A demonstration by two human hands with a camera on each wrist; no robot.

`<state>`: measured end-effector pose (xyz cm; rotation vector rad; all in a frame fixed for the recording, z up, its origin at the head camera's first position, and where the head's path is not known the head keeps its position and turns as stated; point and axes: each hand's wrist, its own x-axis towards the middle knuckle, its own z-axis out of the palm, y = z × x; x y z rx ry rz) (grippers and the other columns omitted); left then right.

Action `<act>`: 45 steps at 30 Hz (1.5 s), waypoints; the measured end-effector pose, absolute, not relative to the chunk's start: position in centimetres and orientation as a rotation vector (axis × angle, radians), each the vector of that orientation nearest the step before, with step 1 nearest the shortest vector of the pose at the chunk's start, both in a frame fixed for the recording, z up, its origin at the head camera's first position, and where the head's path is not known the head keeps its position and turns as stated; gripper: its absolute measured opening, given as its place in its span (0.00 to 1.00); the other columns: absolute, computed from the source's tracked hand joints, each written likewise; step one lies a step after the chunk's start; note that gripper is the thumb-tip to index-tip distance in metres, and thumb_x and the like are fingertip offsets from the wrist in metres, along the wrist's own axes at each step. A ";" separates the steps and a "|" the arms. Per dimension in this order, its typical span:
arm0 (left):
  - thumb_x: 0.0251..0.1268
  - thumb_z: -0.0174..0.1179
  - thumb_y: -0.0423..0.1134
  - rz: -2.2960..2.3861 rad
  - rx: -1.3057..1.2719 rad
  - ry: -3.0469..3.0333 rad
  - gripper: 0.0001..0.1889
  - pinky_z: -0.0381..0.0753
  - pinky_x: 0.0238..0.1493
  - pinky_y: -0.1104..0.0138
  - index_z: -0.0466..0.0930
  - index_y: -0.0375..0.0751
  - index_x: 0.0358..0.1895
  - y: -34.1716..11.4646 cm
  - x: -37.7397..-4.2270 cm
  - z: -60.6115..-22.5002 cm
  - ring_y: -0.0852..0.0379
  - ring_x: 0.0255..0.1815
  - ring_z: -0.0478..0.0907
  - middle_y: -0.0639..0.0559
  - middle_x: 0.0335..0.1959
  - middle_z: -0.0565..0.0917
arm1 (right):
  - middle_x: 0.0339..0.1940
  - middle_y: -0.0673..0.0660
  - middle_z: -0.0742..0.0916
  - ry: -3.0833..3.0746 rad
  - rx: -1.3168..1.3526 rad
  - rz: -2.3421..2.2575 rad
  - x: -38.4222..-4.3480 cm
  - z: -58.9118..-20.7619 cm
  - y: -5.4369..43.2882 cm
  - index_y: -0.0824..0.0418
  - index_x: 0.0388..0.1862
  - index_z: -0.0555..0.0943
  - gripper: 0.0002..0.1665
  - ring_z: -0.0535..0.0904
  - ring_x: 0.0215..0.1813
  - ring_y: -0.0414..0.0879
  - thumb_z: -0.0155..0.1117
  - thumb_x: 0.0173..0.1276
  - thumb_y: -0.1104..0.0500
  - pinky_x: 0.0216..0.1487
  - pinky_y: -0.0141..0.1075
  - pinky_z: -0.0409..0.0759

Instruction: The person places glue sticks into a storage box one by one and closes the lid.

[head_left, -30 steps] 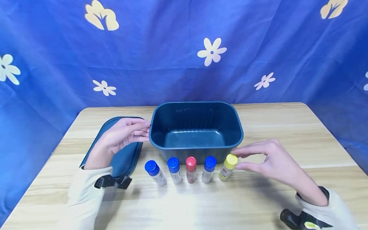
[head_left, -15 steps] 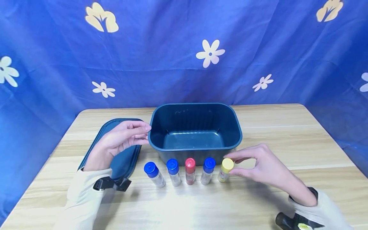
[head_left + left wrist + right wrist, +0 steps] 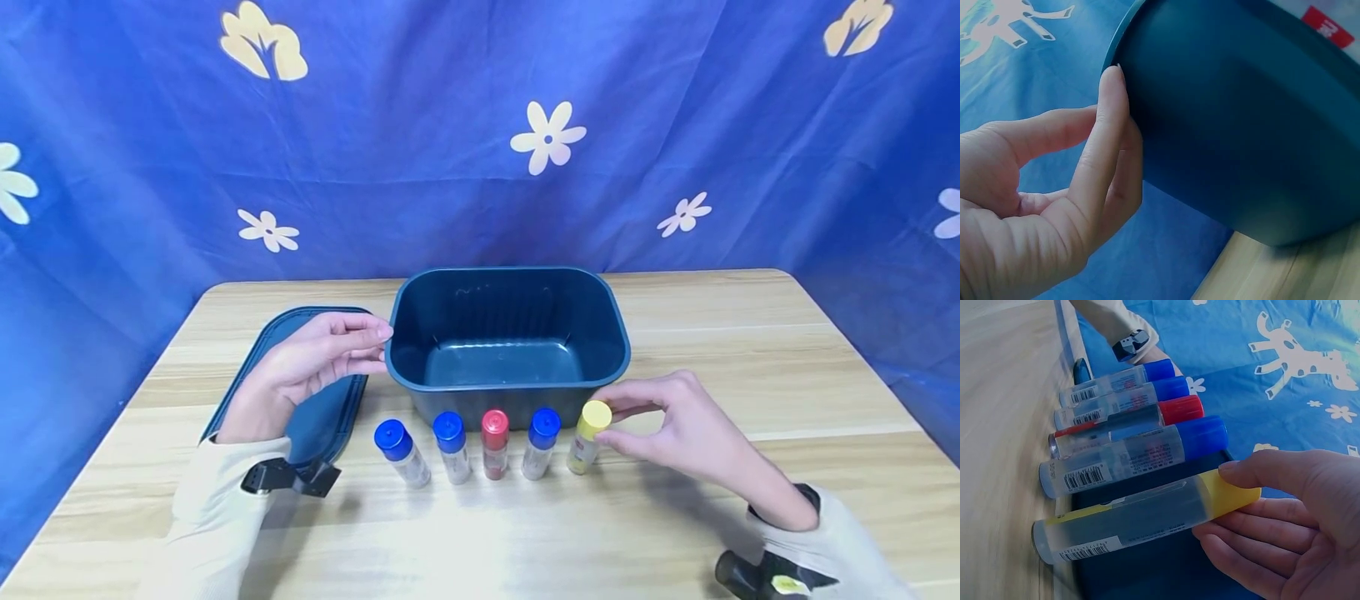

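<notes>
At the right end of a row on a pale wood worktop [image 3: 465, 550], the yellow-capped bottle [image 3: 582, 452] is pinched at its cap by a person's right hand [image 3: 686, 425], thumb on one side and fingers on the other; a second ago the thumb sat at the cap's right edge, and it now laps over it, a surer hold that suggests this is the piece being handled; whether its foot has left the surface cannot be told; alongside stand three blue-capped bottles [image 3: 537, 460] and a red-capped bottle [image 3: 495, 461], unshifted and with no hand on them; just behind the row sits a dark blue box [image 3: 510, 388], open-topped and also unmoved; at its left side the left hand [image 3: 322, 350] touches the rim with loosely extended fingers, as it did a second ago, probably to steady it; a matching lid [image 3: 322, 425] lies flat just beside, partly hidden by that hand; at the back hangs a blue curtain [image 3: 420, 125] patterned with pale flowers.
</notes>
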<state>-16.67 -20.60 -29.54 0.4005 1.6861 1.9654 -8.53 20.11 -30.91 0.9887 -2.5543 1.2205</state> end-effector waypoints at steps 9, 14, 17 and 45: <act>0.73 0.50 0.28 1.957 0.414 1.703 0.09 0.82 0.49 0.60 0.82 0.33 0.44 -20.5 -16.5 -29.9 0.51 0.39 0.85 0.44 0.37 0.85 | 0.35 0.43 0.89 -2.539 0.958 1.240 -8.1 -30.2 21.0 0.56 0.44 0.86 0.20 0.85 0.36 0.37 0.79 0.50 0.61 0.39 0.28 0.83; 0.73 0.50 0.28 1.951 0.423 1.699 0.09 0.82 0.49 0.60 0.81 0.33 0.44 -20.5 -16.5 -29.9 0.52 0.39 0.85 0.45 0.37 0.85 | 0.36 0.41 0.88 -2.539 0.909 1.276 -7.8 -29.2 21.4 0.52 0.45 0.86 0.21 0.85 0.36 0.37 0.79 0.50 0.63 0.39 0.30 0.82; 0.73 0.49 0.28 1.953 0.433 1.692 0.09 0.82 0.49 0.60 0.81 0.33 0.44 -20.6 -16.4 -29.9 0.52 0.39 0.85 0.45 0.37 0.85 | 0.36 0.40 0.88 -2.519 0.890 1.277 -7.8 -28.9 21.4 0.51 0.44 0.85 0.22 0.85 0.36 0.37 0.79 0.50 0.65 0.39 0.29 0.82; 0.73 0.47 0.27 1.998 0.410 1.625 0.11 0.84 0.46 0.65 0.82 0.36 0.41 -20.5 -16.5 -29.6 0.56 0.36 0.85 0.47 0.35 0.85 | 0.37 0.56 0.88 -2.287 0.867 1.394 -8.6 -25.1 20.5 0.67 0.42 0.85 0.25 0.84 0.35 0.43 0.73 0.42 0.81 0.43 0.29 0.81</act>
